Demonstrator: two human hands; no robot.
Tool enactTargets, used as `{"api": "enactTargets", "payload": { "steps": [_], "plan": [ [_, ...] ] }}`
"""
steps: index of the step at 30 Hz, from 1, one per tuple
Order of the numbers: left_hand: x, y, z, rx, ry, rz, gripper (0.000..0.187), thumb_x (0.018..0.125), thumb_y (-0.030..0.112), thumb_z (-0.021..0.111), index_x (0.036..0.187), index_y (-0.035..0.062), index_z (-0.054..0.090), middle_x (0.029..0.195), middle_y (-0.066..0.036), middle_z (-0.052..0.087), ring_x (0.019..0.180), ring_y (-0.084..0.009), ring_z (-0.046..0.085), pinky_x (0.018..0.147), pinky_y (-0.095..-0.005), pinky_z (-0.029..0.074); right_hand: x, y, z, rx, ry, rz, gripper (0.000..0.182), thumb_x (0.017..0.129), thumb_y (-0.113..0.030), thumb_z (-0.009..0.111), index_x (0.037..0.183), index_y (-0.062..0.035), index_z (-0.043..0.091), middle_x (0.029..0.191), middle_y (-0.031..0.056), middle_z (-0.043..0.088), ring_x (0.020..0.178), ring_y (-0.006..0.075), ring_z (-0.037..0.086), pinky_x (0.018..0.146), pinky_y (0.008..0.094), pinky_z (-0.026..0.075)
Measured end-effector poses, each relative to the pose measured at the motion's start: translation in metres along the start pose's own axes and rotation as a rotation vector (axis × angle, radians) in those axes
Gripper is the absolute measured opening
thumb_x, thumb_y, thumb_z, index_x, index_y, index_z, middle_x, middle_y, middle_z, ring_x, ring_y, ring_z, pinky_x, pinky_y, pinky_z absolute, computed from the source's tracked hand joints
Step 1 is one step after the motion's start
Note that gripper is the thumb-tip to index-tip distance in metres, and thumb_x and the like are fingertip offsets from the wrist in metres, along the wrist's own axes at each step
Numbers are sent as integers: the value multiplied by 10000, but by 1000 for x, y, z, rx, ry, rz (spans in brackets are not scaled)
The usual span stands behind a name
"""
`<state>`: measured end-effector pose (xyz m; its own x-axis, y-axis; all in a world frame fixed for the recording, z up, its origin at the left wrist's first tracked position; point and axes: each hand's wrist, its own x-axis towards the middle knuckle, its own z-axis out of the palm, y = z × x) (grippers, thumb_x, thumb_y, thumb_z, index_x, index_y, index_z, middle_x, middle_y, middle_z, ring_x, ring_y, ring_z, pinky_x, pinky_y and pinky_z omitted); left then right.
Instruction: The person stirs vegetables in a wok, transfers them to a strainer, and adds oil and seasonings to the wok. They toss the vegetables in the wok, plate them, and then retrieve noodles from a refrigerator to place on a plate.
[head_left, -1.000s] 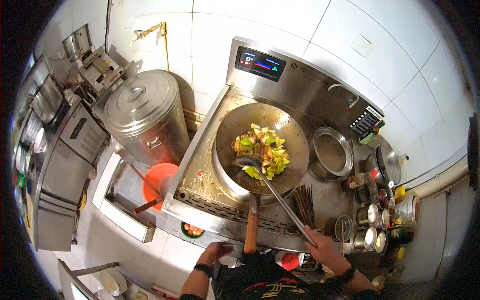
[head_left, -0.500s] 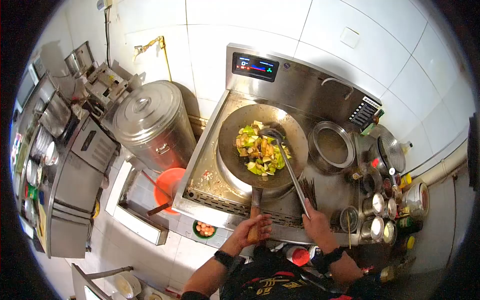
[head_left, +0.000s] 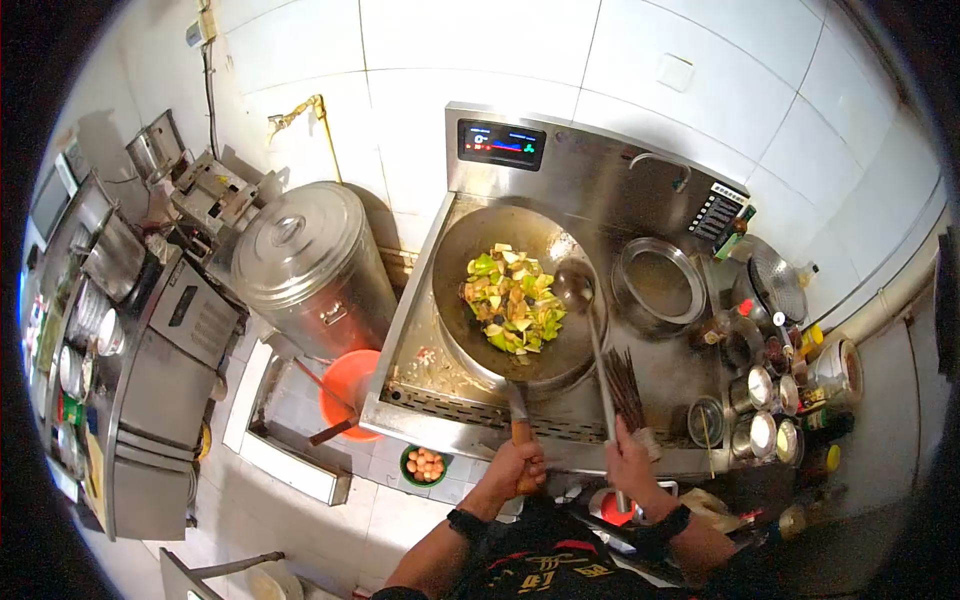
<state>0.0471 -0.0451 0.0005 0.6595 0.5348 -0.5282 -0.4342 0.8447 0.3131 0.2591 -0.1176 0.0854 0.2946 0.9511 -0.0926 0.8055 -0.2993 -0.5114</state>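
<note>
A large wok [head_left: 460, 235] sits on the stove, with chopped green and pale yellow-brown food [head_left: 512, 305] heaped in its middle. My left hand [head_left: 517, 467] is closed around the wok's wooden handle [head_left: 522, 434]. My right hand [head_left: 630, 465] grips a long metal ladle [head_left: 602, 372]. The ladle's bowl lies against the right inner side of the wok, apart from the heap. Just beside my right hand, a bundled bamboo brush [head_left: 626, 392] rests on the stove top.
A shallow metal pan [head_left: 658, 281] stands right of the wok. Seasoning tins [head_left: 760, 432] and bottles crowd the right side. Left of the stove are a big lidded pot [head_left: 297, 245], an orange bucket [head_left: 340, 385] and a green bowl of eggs [head_left: 424, 467].
The ladle has moved out of the food to the wok's right side. My left hand has closed fully around the handle. The view has shifted slightly.
</note>
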Motion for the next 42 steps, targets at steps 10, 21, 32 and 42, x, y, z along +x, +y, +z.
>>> {"api": "enactTargets", "payload": {
  "steps": [10,21,32,42],
  "plan": [
    [-60,33,23,92,98,93,128,859,103,576,773,71,486,641,-23,455,510,-147,460,474,-337,423,-36,-79,-48,1981,-1403,800,276,1033,-397,401,945,-138,436,615,-32,389,444,90,355,416,239,327],
    [-152,-7,-13,-453,-232,198,144,918,101,564,893,103,423,678,54,393,437,-14,370,387,-201,289,45,-41,-59,1551,-1712,765,266,1038,-321,395,1295,-271,440,713,-19,424,457,64,359,415,235,329],
    [-263,-134,-24,-648,-88,777,162,922,87,563,1010,73,428,661,41,394,427,-24,374,373,-191,325,50,-121,-24,799,-2014,663,236,1003,-391,379,987,-175,471,602,11,430,425,147,437,386,305,391],
    [-410,-259,-55,-799,37,1248,172,936,60,536,1050,70,408,678,14,386,447,-57,381,393,-234,347,-94,-292,66,412,-2319,648,262,1016,-370,378,946,-132,463,609,2,460,450,139,469,413,290,426]
  ]
}}
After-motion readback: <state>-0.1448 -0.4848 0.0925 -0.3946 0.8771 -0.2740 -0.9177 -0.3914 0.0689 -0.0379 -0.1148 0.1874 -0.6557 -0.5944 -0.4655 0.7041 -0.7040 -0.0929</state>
